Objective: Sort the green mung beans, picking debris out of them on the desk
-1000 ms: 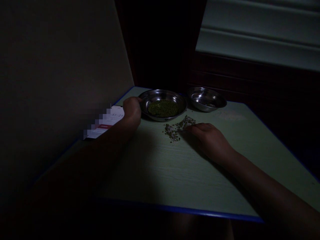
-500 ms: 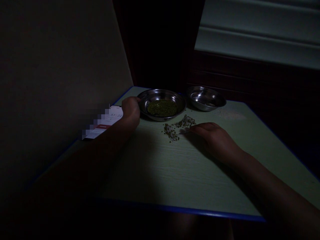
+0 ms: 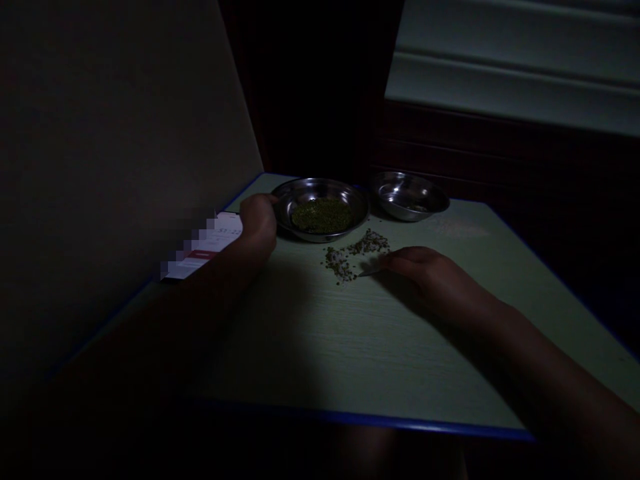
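Note:
My left hand (image 3: 259,223) is closed at the left rim of a shallow steel bowl (image 3: 324,237) holding small green beans (image 3: 321,216), which look like mung beans. Beside the near right of that bowl, a loose pile of green beans mixed with white grains (image 3: 345,261) lies on the table. My right hand (image 3: 425,273) pinches a small, thin, pale flat tool (image 3: 369,272). Its tip meets the pile's right edge; the rest is hidden in my fingers, and its exact kind is unclear in the dim light.
A second steel bowl (image 3: 407,212) stands at the back right with a little something at its bottom. Pale grains (image 3: 460,229) are spread beside it. A lit phone (image 3: 205,248) lies by the left wall. The green table (image 3: 350,353) has a blue edge.
The tool tip in my right hand has shifted slightly toward me, along the pile's edge. My left hand stays at the bowl rim. The whole view has moved a little.

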Demonstrator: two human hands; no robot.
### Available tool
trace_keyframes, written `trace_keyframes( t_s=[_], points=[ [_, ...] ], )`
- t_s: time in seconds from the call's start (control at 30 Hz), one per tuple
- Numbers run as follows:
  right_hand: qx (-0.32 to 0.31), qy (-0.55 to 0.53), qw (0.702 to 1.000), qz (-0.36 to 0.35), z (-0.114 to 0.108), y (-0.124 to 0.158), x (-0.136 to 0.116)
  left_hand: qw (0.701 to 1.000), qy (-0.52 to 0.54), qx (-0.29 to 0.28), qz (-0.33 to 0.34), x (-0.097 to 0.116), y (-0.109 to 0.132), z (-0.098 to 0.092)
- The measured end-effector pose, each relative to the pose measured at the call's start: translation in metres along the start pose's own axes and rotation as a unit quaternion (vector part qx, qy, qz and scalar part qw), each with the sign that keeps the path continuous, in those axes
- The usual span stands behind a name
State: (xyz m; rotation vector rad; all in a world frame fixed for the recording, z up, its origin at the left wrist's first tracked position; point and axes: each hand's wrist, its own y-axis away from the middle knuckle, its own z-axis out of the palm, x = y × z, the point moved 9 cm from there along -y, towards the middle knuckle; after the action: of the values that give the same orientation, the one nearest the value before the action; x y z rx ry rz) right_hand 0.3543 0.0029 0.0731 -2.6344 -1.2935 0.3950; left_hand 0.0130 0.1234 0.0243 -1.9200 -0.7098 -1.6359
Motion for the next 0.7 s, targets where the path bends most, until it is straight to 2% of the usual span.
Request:
trace_keyframes(
  t_s=[0.13,0.3,0.4,0.5,0.7],
  points=[
    [-0.006,-0.031,0.999,0.000,-0.009,0.007,0.000,0.999,0.033,0.011,-0.033,-0.009,-0.004,-0.002],
    [-0.025,-0.051,0.998,0.007,-0.019,0.014,0.000,0.999,0.026,0.003,-0.021,-0.006,-0.003,-0.003],
    [-0.033,-0.045,0.998,0.014,-0.023,0.016,0.000,0.999,0.025,0.001,-0.029,-0.006,-0.001,-0.004],
    [-0.014,-0.012,1.000,0.019,-0.026,0.015,-0.001,0.999,0.022,0.003,-0.031,-0.006,-0.002,-0.005],
    [0.006,0.037,0.999,0.004,-0.014,0.008,-0.013,0.999,0.015,-0.008,-0.033,-0.010,-0.005,-0.003]
  ],
)
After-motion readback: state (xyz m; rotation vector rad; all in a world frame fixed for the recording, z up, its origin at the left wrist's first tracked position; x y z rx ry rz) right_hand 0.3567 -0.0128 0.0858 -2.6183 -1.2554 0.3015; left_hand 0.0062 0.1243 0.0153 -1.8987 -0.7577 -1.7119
